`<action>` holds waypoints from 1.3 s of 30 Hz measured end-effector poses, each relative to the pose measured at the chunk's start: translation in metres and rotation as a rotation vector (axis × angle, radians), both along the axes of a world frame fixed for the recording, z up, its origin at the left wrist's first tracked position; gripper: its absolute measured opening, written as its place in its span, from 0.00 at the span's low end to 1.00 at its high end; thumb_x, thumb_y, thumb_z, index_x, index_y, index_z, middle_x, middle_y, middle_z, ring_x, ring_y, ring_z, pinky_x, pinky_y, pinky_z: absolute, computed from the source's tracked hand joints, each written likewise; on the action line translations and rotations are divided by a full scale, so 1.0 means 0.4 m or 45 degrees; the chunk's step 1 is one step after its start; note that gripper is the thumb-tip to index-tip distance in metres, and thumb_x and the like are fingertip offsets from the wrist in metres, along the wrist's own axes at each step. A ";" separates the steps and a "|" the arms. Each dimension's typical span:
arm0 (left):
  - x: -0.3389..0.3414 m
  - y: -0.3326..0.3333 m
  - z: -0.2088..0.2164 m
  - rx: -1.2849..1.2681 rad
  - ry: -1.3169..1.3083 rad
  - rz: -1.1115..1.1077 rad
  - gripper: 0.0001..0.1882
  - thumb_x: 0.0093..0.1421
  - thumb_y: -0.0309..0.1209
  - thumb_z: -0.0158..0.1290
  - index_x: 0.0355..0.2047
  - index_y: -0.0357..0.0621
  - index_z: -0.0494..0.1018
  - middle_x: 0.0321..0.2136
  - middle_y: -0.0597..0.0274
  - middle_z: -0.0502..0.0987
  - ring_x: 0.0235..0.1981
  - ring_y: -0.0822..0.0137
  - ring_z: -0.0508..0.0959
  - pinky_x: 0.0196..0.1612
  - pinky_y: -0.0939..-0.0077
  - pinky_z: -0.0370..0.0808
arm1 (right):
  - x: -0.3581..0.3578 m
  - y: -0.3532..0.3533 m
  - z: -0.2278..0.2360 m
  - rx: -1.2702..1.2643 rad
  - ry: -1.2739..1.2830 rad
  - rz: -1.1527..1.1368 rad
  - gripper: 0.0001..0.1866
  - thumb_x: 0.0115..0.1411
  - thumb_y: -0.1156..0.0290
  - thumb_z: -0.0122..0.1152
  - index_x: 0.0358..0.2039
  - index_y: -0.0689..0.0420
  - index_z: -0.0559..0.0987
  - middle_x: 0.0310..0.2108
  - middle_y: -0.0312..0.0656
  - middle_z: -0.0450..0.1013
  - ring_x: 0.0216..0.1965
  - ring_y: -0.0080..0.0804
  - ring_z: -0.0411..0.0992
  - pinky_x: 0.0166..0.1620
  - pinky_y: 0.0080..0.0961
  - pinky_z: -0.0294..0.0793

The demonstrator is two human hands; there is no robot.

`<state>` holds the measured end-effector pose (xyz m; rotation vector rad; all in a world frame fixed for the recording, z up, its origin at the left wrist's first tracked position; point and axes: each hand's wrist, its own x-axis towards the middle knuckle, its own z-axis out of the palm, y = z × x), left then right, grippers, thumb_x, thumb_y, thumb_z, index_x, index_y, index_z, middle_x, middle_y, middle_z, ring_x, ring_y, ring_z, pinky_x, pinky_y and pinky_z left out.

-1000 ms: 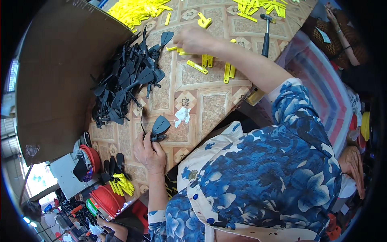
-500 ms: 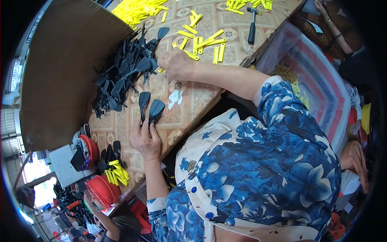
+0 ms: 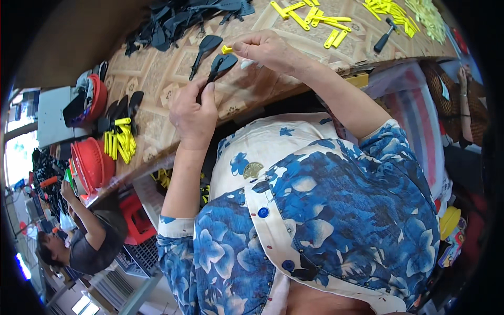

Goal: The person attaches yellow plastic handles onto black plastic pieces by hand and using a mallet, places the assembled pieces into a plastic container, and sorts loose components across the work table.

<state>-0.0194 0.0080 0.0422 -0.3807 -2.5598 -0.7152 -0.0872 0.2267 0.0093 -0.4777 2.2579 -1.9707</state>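
Observation:
My left hand (image 3: pixel 194 113) pinches the thin stem of a black slotted spatula head (image 3: pixel 224 63), its blade pointing away from me. A second black spatula head (image 3: pixel 210 43) is beside it, its stem end close to my left fingertips; whether they touch it I cannot tell. My right hand (image 3: pixel 272 52) is closed on a yellow handle (image 3: pixel 227 49). Only the handle's end shows past the fingers, just above the slotted blade and apart from the stem. Most of the handle is hidden in the hand.
Black spatula heads (image 3: pixel 163 26) lie heaped at the back. Loose yellow handles (image 3: pixel 332 38) and a hammer (image 3: pixel 385 39) lie at the far right. Yellow-handled spatulas (image 3: pixel 121 140) sit at the left by red baskets (image 3: pixel 93 164). Another person (image 3: pixel 86 231) is at lower left.
My right hand has come from the loose handles toward my left hand, bringing a yellow handle. My left hand has lifted the slotted spatula head slightly. The view has shifted.

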 end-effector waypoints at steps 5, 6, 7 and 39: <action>0.002 0.004 0.017 0.534 -0.494 0.022 0.08 0.61 0.30 0.62 0.36 0.37 0.81 0.25 0.66 0.81 0.27 0.79 0.76 0.31 0.83 0.71 | 0.018 -0.013 0.028 0.007 0.071 -0.002 0.14 0.65 0.61 0.62 0.44 0.56 0.84 0.33 0.32 0.78 0.35 0.18 0.75 0.37 0.16 0.75; 0.003 0.003 0.017 0.531 -0.498 0.021 0.08 0.61 0.30 0.62 0.36 0.37 0.81 0.25 0.66 0.81 0.27 0.79 0.76 0.31 0.83 0.71 | 0.019 -0.012 0.025 -0.005 0.088 -0.028 0.12 0.64 0.64 0.63 0.43 0.56 0.85 0.33 0.33 0.78 0.36 0.19 0.75 0.38 0.15 0.75; 0.004 0.001 0.017 0.589 -0.587 0.002 0.08 0.61 0.31 0.62 0.36 0.37 0.81 0.24 0.68 0.80 0.25 0.80 0.75 0.30 0.85 0.69 | 0.021 -0.013 0.021 -0.007 0.083 -0.031 0.12 0.64 0.64 0.63 0.43 0.56 0.85 0.33 0.33 0.78 0.36 0.19 0.75 0.38 0.15 0.75; 0.108 0.069 0.054 0.844 -0.785 -0.065 0.05 0.62 0.26 0.60 0.32 0.36 0.79 0.24 0.73 0.76 0.24 0.85 0.70 0.28 0.88 0.66 | 0.083 0.000 0.022 -0.064 -0.167 0.283 0.08 0.51 0.81 0.65 0.33 0.61 0.86 0.29 0.36 0.80 0.32 0.23 0.75 0.39 0.22 0.75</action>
